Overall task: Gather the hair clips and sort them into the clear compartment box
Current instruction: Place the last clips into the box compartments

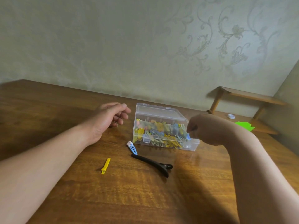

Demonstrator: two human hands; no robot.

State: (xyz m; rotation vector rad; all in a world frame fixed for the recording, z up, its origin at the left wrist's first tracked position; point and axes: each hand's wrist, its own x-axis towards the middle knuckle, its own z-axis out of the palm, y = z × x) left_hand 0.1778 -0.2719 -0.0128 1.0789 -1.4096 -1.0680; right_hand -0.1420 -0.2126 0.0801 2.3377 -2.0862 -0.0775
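In the head view, a brown wooden table (pixel 145 199) is seen standing against a wall with pale patterned wallpaper (pixel 113 46). The clear compartment box (pixel 192 145) is placed close to the far edge of the table, toward its right side, and its lid (pixel 155 110) is lifted and leaned back toward the wall. The box is filled with many small hair clips (pixel 161 128) in yellow, blue, pale green and orange; the single compartments cannot be told apart through the plastic. The left hand (pixel 111 117) is laid on the table just to the left of the box, without touching it; its fingers are loosely curled and nothing is held in them. The right hand (pixel 208 130) is held over the right end of the box with the fingers curled downward, and a small blue clip (pixel 188 136) is pinched at the fingertips, only its lower part being visible. Three more clips are lying on the table in front of the box. A blue snap clip (pixel 133 149) with a white ornament is found just before the left front corner of the box, and its lower end seems to touch the thin tip of a long black clip (pixel 152 163). A yellow clip (pixel 106 165) is lying apart, to the left of these two. At the right, beyond the table's far right corner, a wooden shelf (pixel 252 97) is seen, with a small white cap (pixel 231 116) and a bright green object (pixel 246 126) near it, the latter partly hidden by the right forearm.
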